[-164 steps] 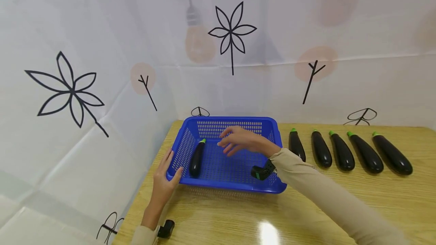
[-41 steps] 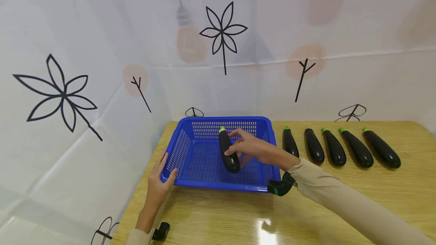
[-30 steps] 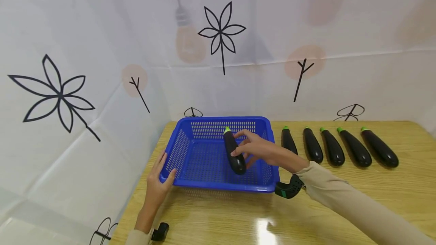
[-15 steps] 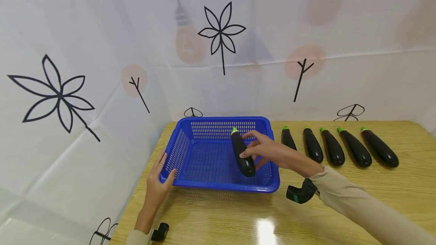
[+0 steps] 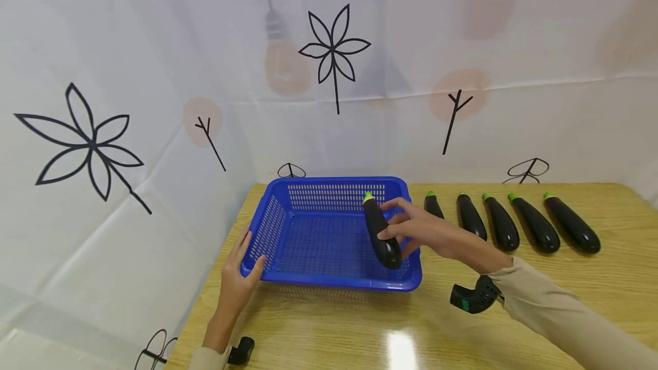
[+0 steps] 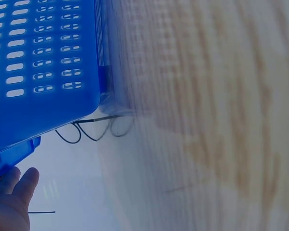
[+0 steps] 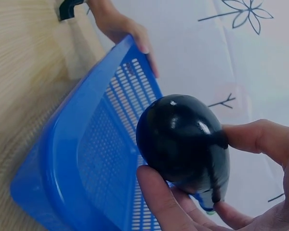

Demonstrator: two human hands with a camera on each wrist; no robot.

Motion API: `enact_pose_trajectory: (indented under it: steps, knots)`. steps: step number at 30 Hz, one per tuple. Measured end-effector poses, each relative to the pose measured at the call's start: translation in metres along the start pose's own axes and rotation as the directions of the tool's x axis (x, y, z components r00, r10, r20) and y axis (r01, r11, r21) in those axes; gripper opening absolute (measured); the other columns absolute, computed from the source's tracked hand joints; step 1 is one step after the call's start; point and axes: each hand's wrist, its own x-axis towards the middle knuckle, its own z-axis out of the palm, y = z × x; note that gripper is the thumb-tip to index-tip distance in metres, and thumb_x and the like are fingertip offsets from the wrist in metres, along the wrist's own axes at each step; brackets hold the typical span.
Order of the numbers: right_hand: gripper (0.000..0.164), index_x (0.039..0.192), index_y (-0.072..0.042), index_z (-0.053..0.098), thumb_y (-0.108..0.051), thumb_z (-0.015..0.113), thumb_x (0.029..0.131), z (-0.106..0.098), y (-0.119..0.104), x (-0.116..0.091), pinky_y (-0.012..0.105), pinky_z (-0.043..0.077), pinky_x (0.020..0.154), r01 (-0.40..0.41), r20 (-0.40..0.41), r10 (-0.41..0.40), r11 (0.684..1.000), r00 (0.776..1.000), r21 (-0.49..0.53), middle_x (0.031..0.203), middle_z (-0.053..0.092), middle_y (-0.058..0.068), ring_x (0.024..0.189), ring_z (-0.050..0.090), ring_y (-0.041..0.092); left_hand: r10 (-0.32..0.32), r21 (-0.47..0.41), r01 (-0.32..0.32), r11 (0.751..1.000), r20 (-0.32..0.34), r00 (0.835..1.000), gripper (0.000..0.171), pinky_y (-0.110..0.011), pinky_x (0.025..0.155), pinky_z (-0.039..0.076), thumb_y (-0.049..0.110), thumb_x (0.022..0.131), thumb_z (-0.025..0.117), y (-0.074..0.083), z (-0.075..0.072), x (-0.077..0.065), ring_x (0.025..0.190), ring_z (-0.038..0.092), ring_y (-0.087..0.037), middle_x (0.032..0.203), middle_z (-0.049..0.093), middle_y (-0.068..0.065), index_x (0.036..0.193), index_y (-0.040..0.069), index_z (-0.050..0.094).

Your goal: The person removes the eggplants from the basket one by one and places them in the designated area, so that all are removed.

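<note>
My right hand [image 5: 426, 232] pinches a glossy black eggplant [image 5: 381, 236] with a green stem end over the right part of the blue basket [image 5: 339, 284]. In the right wrist view the eggplant [image 7: 180, 139] points its rounded bottom at the camera, with thumb and fingers on its sides. My left hand [image 5: 236, 278] grips the basket's near left corner, the thumb on the front rim and the fingers along the left rim. In the left wrist view its fingers [image 6: 25, 187] touch the basket's lip from outside. No other eggplant shows inside the basket.
Several more eggplants lie in a row on the wooden table [image 5: 329, 330], right of the basket; the nearest one [image 5: 433, 204] is partly hidden by my right hand. A white printed cloth [image 5: 401, 130] hangs behind and to the left.
The eggplant that lay at the left in the basket is now in my right hand, which has carried it rightward. My left hand keeps its place at the basket's corner.
</note>
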Motion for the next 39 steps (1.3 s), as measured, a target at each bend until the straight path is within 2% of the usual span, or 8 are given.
enact_pose_trajectory:
  steps: [3, 5, 13, 21, 24, 31, 34, 39]
  knots:
    - [0.074, 0.143, -0.007, 0.026, -0.021, 0.07, 0.085, -0.004, 0.001, -0.004, 0.045, 0.054, 0.068, 0.005, -0.007, -0.005, 1.0, 1.0, -0.007, 0.112, 0.055, 0.02, 0.088, 0.056, 0.03, -0.004, -0.01, 0.004, 1.0, 0.001, 1.0, 0.06, -0.006, 0.096, 0.027, -0.007, 0.078, 0.067, 0.014, -0.003, 0.002, 0.123, 0.042, -0.047, 0.14, 0.04, -0.028, 0.133, -0.014, 0.044]
    - [0.074, 0.142, -0.006, 0.027, -0.021, 0.07, 0.084, -0.006, 0.001, -0.008, 0.045, 0.054, 0.068, 0.005, -0.012, -0.005, 1.0, 1.0, -0.009, 0.113, 0.054, 0.021, 0.089, 0.056, 0.03, -0.008, -0.011, 0.008, 1.0, 0.004, 1.0, 0.06, -0.006, 0.096, 0.027, -0.007, 0.078, 0.067, 0.015, -0.003, 0.002, 0.124, 0.042, -0.047, 0.14, 0.04, -0.027, 0.134, -0.013, 0.044]
    - [0.071, 0.142, -0.007, 0.027, -0.023, 0.069, 0.086, -0.016, 0.006, -0.019, 0.045, 0.054, 0.069, -0.013, -0.019, 0.013, 1.0, 1.0, -0.018, 0.113, 0.053, 0.021, 0.089, 0.054, 0.03, -0.023, 0.008, 0.023, 1.0, 0.019, 1.0, 0.063, -0.007, 0.097, 0.026, 0.001, 0.082, 0.068, -0.014, 0.001, -0.003, 0.128, 0.041, -0.038, 0.145, 0.039, -0.016, 0.14, -0.002, 0.043]
    - [0.072, 0.143, -0.007, 0.025, -0.024, 0.068, 0.087, -0.025, 0.011, -0.03, 0.045, 0.053, 0.07, -0.018, -0.025, 0.017, 0.999, 1.0, -0.029, 0.123, 0.047, 0.023, 0.09, 0.052, 0.03, -0.018, 0.007, 0.018, 1.0, 0.013, 1.0, 0.064, -0.006, 0.097, 0.026, 0.0, 0.081, 0.069, -0.015, 0.0, -0.003, 0.128, 0.041, -0.038, 0.145, 0.039, -0.017, 0.139, -0.003, 0.044]
    - [0.072, 0.143, -0.006, 0.023, -0.023, 0.066, 0.088, -0.029, 0.012, -0.035, 0.045, 0.053, 0.069, -0.013, -0.015, 0.013, 1.0, 1.0, -0.028, 0.12, 0.048, 0.023, 0.087, 0.052, 0.03, -0.017, 0.009, 0.017, 1.0, 0.009, 1.0, 0.064, -0.005, 0.096, 0.026, -0.003, 0.079, 0.069, -0.01, 0.0, -0.003, 0.126, 0.042, -0.041, 0.144, 0.04, -0.02, 0.138, -0.006, 0.044]
    - [0.074, 0.145, -0.006, 0.022, -0.025, 0.066, 0.089, -0.039, 0.012, -0.046, 0.044, 0.053, 0.071, -0.016, -0.043, 0.014, 0.998, 0.999, -0.06, 0.127, 0.045, 0.026, 0.095, 0.056, 0.029, -0.009, -0.002, 0.009, 1.0, 0.004, 1.0, 0.058, -0.007, 0.096, 0.028, -0.007, 0.079, 0.066, 0.026, -0.006, 0.004, 0.122, 0.042, -0.048, 0.139, 0.041, -0.029, 0.132, -0.015, 0.044]
    - [0.072, 0.145, -0.005, 0.022, -0.025, 0.064, 0.089, -0.044, 0.013, -0.051, 0.044, 0.053, 0.072, -0.027, -0.052, 0.023, 0.997, 0.998, -0.07, 0.132, 0.041, 0.028, 0.102, 0.057, 0.03, 0.0, -0.004, 0.0, 1.0, -0.003, 1.0, 0.058, -0.007, 0.097, 0.028, -0.008, 0.079, 0.066, 0.029, -0.006, 0.004, 0.122, 0.042, -0.049, 0.138, 0.042, -0.029, 0.132, -0.015, 0.045]
    - [0.071, 0.144, -0.005, 0.022, -0.025, 0.064, 0.09, -0.052, 0.017, -0.059, 0.044, 0.052, 0.071, -0.041, -0.061, 0.036, 0.995, 0.998, -0.09, 0.133, 0.039, 0.029, 0.099, 0.056, 0.03, 0.024, -0.003, -0.024, 1.0, -0.012, 1.0, 0.058, -0.007, 0.097, 0.028, -0.009, 0.077, 0.066, 0.027, -0.005, 0.004, 0.121, 0.043, -0.05, 0.138, 0.042, -0.03, 0.131, -0.016, 0.045]
